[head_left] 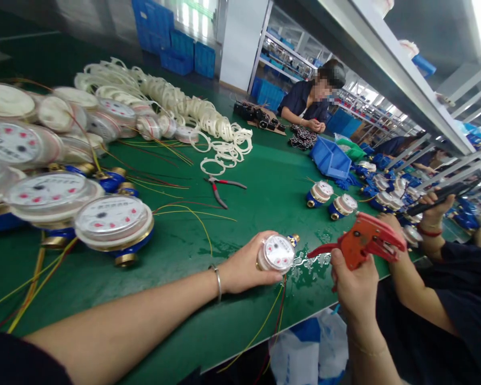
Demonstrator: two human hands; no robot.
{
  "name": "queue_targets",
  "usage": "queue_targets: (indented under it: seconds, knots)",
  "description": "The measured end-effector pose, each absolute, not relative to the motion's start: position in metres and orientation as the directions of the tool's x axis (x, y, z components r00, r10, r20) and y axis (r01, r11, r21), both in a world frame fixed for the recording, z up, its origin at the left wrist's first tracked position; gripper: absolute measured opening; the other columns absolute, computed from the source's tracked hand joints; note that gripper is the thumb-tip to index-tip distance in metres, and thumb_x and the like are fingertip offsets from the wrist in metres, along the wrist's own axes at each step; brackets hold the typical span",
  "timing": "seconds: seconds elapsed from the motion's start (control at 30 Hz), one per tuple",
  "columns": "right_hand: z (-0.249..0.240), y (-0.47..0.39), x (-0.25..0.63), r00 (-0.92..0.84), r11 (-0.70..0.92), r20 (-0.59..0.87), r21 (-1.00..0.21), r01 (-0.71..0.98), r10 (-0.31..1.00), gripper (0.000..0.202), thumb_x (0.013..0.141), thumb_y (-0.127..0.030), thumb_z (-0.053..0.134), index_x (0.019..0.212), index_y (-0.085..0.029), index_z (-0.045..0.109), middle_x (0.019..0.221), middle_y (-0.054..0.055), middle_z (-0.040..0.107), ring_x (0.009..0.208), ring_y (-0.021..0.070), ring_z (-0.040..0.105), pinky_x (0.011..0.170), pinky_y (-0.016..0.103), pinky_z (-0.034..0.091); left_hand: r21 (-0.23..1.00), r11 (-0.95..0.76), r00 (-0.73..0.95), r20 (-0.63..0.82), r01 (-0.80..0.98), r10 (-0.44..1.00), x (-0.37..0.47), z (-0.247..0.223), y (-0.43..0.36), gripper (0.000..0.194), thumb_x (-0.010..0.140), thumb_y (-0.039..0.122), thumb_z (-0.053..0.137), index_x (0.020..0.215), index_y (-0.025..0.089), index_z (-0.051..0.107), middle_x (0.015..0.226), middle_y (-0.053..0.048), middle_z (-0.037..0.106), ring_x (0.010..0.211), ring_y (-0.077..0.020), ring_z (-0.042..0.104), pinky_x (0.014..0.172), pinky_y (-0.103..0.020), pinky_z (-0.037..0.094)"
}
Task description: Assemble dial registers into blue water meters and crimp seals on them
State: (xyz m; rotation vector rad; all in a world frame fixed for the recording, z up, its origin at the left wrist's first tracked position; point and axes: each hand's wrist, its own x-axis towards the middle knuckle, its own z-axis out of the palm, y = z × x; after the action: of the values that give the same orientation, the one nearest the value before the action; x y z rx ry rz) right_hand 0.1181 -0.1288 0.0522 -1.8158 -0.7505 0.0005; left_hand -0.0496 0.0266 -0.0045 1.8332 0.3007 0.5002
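My left hand (pixel 246 266) is wrapped round a water meter (pixel 278 253) with a white dial, low over the green table (pixel 176 310). Red and yellow wires hang from the meter past the table's front edge. In my right hand (pixel 358 289) is a red hand tool (pixel 358 240), held by its handle to the right of the meter. Small clear scraps (pixel 312 270) lie on the table between the meter and the tool. Pliers with red and grey handles (pixel 220 190) lie open further back.
Meters (pixel 114 219) with loose wires crowd the left, beside heaped white rings (pixel 184 107). Two meters (pixel 319 193) stand near a blue bin (pixel 331 158). A co-worker's arms (pixel 409 283) are close on the right; another person (pixel 308 101) sits across.
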Motion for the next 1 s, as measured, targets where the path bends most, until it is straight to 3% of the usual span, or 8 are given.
queue_targets:
  seconds: [0.17,0.33,0.4,0.47,0.6,0.77,0.9,1.0]
  knots:
    - [0.062,-0.112,0.103,0.839,-0.134,0.441,-0.856,0.5,0.318,0.052,0.08,-0.05,0.056,0.111,-0.009,0.057,0.05,-0.005,0.046,0.038,0.0103,0.041,0.038,0.024,0.036,0.948,-0.317,0.87,0.184,-0.033,0.458,-0.049,-0.003,0.024,0.077,0.063,0.033,0.075,0.127,0.021,0.034,0.127,-0.009,0.048,0.117,-0.0267,0.047,0.103,-0.045,0.036]
    - [0.068,-0.095,0.092,0.866,-0.245,0.307,-0.873,0.421,0.396,0.045,0.069,-0.055,0.066,0.072,-0.01,0.063,0.044,-0.003,0.045,0.036,0.0097,0.041,0.035,0.023,0.033,0.948,-0.314,0.873,0.192,-0.047,0.449,-0.051,0.0,0.024,0.075,0.064,0.031,0.075,0.126,0.02,0.034,0.127,-0.009,0.048,0.118,-0.0262,0.046,0.103,-0.044,0.035]
    - [0.068,-0.091,0.091,0.893,-0.236,0.293,-0.893,0.383,0.341,0.045,0.068,-0.056,0.066,0.067,-0.012,0.06,0.042,-0.004,0.044,0.034,0.0095,0.039,0.033,0.023,0.032,0.949,-0.312,0.88,0.186,-0.045,0.438,-0.052,0.0,0.025,0.075,0.064,0.03,0.075,0.126,0.02,0.034,0.127,-0.009,0.048,0.118,-0.026,0.046,0.103,-0.044,0.035]
    - [0.067,-0.088,0.092,0.904,-0.217,0.312,-0.899,0.381,0.294,0.045,0.07,-0.057,0.064,0.068,-0.012,0.06,0.041,-0.005,0.044,0.033,0.0097,0.039,0.032,0.023,0.031,0.948,-0.315,0.878,0.18,-0.036,0.443,-0.052,0.0,0.025,0.077,0.063,0.03,0.076,0.126,0.019,0.034,0.128,-0.01,0.048,0.118,-0.0265,0.046,0.103,-0.044,0.034]
    - [0.067,-0.087,0.093,0.875,-0.285,0.253,-0.877,0.388,0.412,0.044,0.067,-0.054,0.067,0.068,-0.011,0.062,0.041,-0.004,0.046,0.036,0.0098,0.042,0.034,0.023,0.033,0.951,-0.308,0.875,0.178,-0.035,0.449,-0.052,0.0,0.025,0.076,0.063,0.03,0.076,0.126,0.018,0.035,0.128,-0.011,0.048,0.118,-0.0269,0.046,0.104,-0.045,0.034]
    - [0.077,-0.104,0.072,0.88,-0.081,0.394,-0.901,0.427,0.264,0.04,0.072,-0.05,0.066,0.081,-0.011,0.065,0.04,-0.006,0.044,0.031,0.0101,0.04,0.029,0.023,0.03,0.964,-0.265,0.873,0.162,-0.039,0.459,-0.052,0.0,0.024,0.079,0.06,0.028,0.079,0.126,0.019,0.036,0.125,-0.01,0.051,0.115,-0.0271,0.05,0.102,-0.044,0.037]
    - [0.084,-0.112,0.034,0.754,-0.021,0.459,-0.848,0.53,0.47,0.033,0.072,-0.041,0.069,0.09,-0.013,0.066,0.049,-0.003,0.055,0.036,0.0108,0.047,0.032,0.022,0.036,0.983,-0.181,0.883,0.111,-0.03,0.457,-0.052,0.001,0.022,0.081,0.059,0.029,0.08,0.126,0.02,0.035,0.118,-0.008,0.056,0.106,-0.0254,0.056,0.093,-0.042,0.044]
    - [0.083,-0.106,0.017,0.572,0.088,0.576,-0.745,0.661,0.585,0.02,0.077,-0.031,0.065,0.091,-0.016,0.066,0.066,0.001,0.067,0.05,0.014,0.06,0.043,0.024,0.05,0.983,-0.173,0.883,0.13,-0.057,0.452,-0.051,-0.004,0.022,0.078,0.06,0.03,0.079,0.125,0.021,0.036,0.116,-0.006,0.057,0.103,-0.0241,0.057,0.09,-0.039,0.047]
